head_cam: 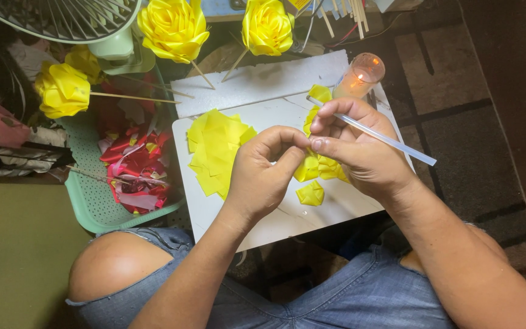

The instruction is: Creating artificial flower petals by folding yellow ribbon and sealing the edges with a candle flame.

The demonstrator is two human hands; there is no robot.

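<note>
1. The left hand (262,176) is curled almost closed, and its thumb and forefinger pinch a small yellow folded petal (307,167) just over the white board (245,216). It is better to keep this pinch firm but light, so that the fold does not open or get crushed.
2. The right hand (354,146) is closed around a clear glue stick (391,141), which lies between its fingers, while the fingertips also press the same petal. The stick should stay pointed away from the work, I think, so it does not touch the fabric.
3. The lit candle (360,74) stands near, behind the right hand. Sleeves and petals should be kept apart from the flame.
4. The pile of yellow squares (214,152) and one finished folded piece (310,194) lie on the board, near both hands, easy to reach.
</note>
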